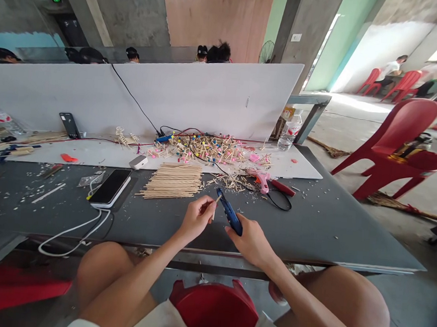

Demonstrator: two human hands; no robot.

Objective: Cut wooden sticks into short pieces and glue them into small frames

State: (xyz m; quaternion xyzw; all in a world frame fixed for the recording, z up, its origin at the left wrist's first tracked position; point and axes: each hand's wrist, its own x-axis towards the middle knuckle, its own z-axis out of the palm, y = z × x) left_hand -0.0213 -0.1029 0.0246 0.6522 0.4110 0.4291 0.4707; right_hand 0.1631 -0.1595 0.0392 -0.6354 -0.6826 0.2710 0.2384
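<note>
My left hand [198,215] pinches a short thin wooden stick [218,199] between thumb and fingertips, just above the front of the dark table. Part of another pale piece shows below the fingers. My right hand [254,241] is wrapped round a blue-handled hand tool [231,216] with a dark narrow tip. That tip is close beside the stick's end; whether they touch I cannot tell, nor the tool's exact kind. Behind my left hand lies a flat bundle of long wooden sticks [172,181]. Short cut pieces [235,182] are scattered farther right.
A pink glue gun [263,181] lies right of the cut pieces. Stick pieces with coloured ends [208,148] form a heap before the white divider [193,98]. At left are a phone [112,188] and white cable [59,235]. A water bottle [289,134] stands at back right.
</note>
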